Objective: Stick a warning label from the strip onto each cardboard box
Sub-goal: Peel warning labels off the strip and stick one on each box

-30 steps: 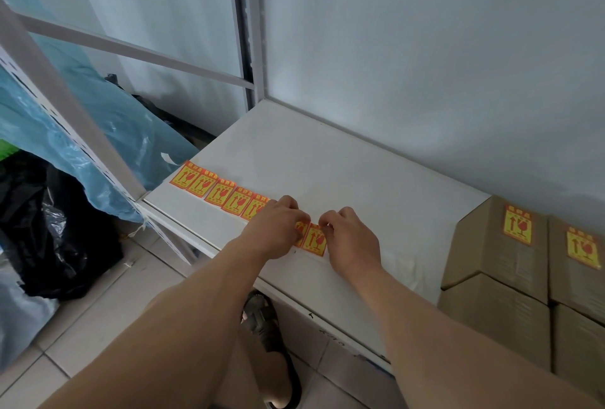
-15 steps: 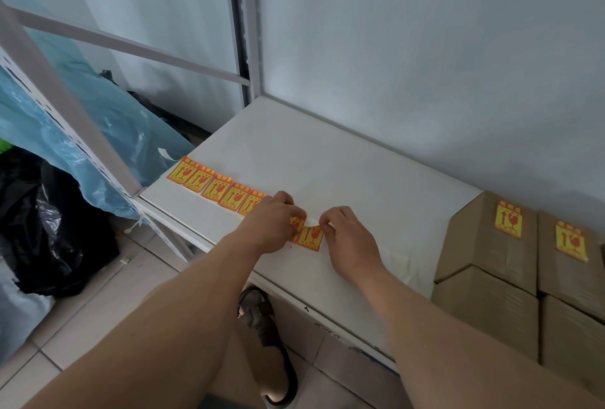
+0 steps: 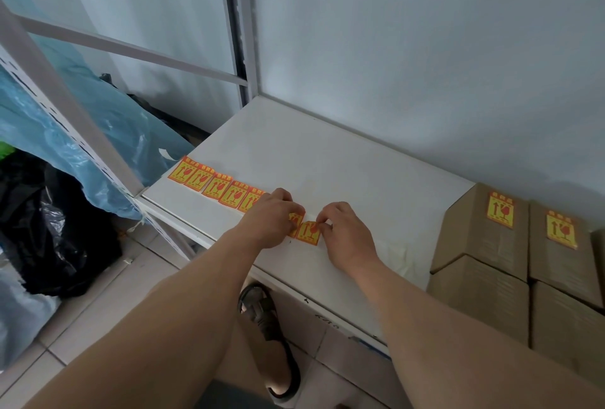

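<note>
Left hand (image 3: pixel 268 222) presses strip (image 3: pixel 216 184) flat, fingers curled on it, anchoring; right hand (image 3: pixel 343 232) pinches end label (image 3: pixel 307 232) corner, peeling.

Strip (image 3: pixel 226 191) lies on the shelf (image 3: pixel 343 163), running from its left front corner rightward. Left hand (image 3: pixel 268 222) rests on the strip; right hand (image 3: pixel 347 233) just right of it, at the end label (image 3: pixel 308 232). Stacked boxes (image 3: pixel 484 245) stand at the shelf's right end, labels on top. Bags (image 3: pixel 59 228) lie on the floor, left.
</note>
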`<state>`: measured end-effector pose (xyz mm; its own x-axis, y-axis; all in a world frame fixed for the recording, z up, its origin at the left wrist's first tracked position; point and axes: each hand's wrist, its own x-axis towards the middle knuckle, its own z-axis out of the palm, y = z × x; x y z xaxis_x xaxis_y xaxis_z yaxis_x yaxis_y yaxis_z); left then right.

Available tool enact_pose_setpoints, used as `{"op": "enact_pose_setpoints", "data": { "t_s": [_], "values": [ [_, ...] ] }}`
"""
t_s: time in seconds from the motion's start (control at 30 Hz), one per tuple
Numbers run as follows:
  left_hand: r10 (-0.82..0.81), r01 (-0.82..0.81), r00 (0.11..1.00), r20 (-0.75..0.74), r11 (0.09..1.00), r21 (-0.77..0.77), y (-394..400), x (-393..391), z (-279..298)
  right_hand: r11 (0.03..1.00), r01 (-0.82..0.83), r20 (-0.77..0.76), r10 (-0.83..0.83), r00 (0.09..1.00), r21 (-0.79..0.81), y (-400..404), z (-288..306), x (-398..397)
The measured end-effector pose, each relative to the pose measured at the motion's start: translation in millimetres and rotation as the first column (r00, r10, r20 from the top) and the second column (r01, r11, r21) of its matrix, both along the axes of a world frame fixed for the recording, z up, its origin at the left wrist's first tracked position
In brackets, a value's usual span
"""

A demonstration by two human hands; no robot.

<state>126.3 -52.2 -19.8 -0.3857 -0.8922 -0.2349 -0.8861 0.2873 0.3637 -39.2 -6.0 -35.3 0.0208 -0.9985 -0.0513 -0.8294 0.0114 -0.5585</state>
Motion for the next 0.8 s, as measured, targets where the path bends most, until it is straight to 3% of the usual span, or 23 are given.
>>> {"op": "enact_pose_setpoints", "data": {
  "t_s": [0.27, 0.37, 0.47, 0.53, 0.8],
  "values": [
    [-0.008, 0.007, 0.999, 0.045, 1.0, 0.029, -1, -1, 0, 0.978, 0.14, 0.234, -0.175, 0.956, 0.157, 9, 17, -19],
    [-0.039, 0.039, 0.995, 0.093, 0.999, -0.001, 3, -3, 5, 0.985, 0.114, 0.126, -0.13, 0.983, 0.129, 14, 30, -33],
    [-0.129, 0.154, 0.963, 0.237, 0.984, -0.087, 12, -11, 15, 0.99, 0.009, -0.056, -0.001, 0.998, 0.142, 20, 49, -49],
    [-0.177, 0.232, 0.94, 0.293, 0.959, -0.165, 19, -22, 26, 0.988, -0.046, -0.092, 0.06, 0.994, 0.148, 25, 66, -60],
    [-0.42, 0.499, 0.862, 0.285, 0.803, -0.325, 34, -118, 88, 0.995, -0.022, -0.222, 0.044, 0.974, 0.097, 66, 139, -155]
  ]
}}
